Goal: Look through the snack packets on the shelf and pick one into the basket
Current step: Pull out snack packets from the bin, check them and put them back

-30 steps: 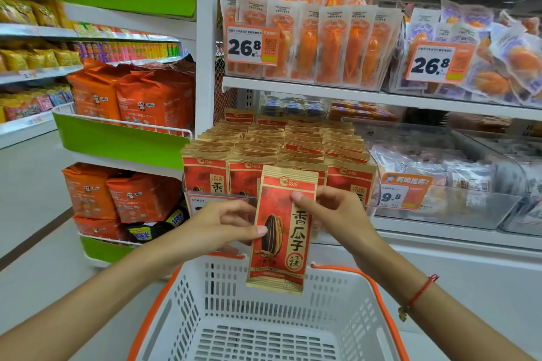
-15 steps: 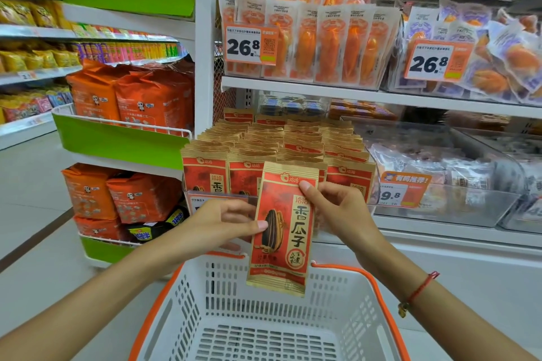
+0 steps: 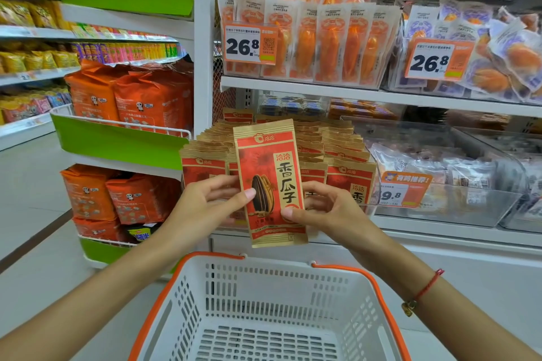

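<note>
Holding the tall red-and-tan paper packet of sunflower seeds [image 3: 271,182] upright between both hands, the person has it lifted clear of the shelf rows and above the white slotted plastic basket with orange rim [image 3: 378,287]. The left hand [image 3: 205,208] pinches the packet's left edge with its thumb laid across the front near the printed seed; the right hand [image 3: 328,211] pinches the lower right edge, thumb on the front and fingers curled behind.

Both pinches sit on the lower half, so the top of the packet stands free above the grip and could flop or twist if either thumb eases off. Below the grip the packet's bottom edge hangs just over the basket's far rim rather than over its middle; a release here may well catch on that rim or tip outward to the floor. Behind the grip stand the rows of identical red-and-tan packets [image 3: 349,167] in their clear tray, close enough that a backward nudge of the knuckles could topple the front ones. Drawing the packet toward the person before letting go looks the safer course.
</note>
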`<move>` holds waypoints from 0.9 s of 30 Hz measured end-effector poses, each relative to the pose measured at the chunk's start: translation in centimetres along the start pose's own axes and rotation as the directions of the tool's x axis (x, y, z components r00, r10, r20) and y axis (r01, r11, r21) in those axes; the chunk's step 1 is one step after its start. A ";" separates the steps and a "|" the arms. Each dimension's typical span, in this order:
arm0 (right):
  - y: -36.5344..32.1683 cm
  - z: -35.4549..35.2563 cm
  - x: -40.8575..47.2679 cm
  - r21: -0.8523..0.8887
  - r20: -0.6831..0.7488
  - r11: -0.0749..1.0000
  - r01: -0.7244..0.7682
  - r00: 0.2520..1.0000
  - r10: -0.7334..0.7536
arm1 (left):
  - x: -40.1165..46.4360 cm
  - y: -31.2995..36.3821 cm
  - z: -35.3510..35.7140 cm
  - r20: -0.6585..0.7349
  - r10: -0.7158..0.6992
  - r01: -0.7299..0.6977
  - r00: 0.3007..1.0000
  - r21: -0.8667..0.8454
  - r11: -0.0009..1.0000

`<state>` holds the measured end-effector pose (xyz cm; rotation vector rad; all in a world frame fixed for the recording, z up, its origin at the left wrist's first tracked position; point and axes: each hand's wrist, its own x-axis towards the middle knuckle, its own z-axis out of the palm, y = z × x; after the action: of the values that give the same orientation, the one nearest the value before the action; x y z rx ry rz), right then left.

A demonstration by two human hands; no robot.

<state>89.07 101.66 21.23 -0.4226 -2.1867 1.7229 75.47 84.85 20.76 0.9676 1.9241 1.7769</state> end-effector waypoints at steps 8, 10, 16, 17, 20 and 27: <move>-0.7 0.4 -0.6 0.130 0.180 0.981 -0.141 0.977 0.117 | -0.6 0.2 0.5 0.095 -0.022 0.030 0.995 -0.085 0.996; -0.7 0.9 -0.8 0.102 0.210 0.989 -0.110 0.974 0.086 | -0.8 0.2 0.9 0.075 0.003 0.005 0.997 -0.105 0.994; 0.0 1.4 -0.7 0.078 0.165 0.996 -0.032 0.986 0.019 | -1.2 0.2 1.3 -0.083 0.105 -0.100 0.991 0.064 0.993; 0.1 1.3 -0.6 0.084 0.171 0.996 -0.035 0.985 0.021 | -1.2 0.2 1.4 -0.099 0.108 -0.102 0.989 0.060 0.993; 0.2 1.1 -0.6 0.076 0.187 0.996 -0.047 0.982 0.032 | -1.3 0.1 1.7 -0.106 0.101 -0.103 0.989 -0.007 0.995; 0.2 2.6 -0.8 -0.168 -0.004 0.967 0.192 0.981 -0.196 | -1.5 1.2 2.3 -0.010 0.064 -0.064 0.998 -0.119 0.991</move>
<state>88.66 99.08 20.38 -0.2543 -2.2823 1.4338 78.33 85.53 21.24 0.9935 1.7867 1.9085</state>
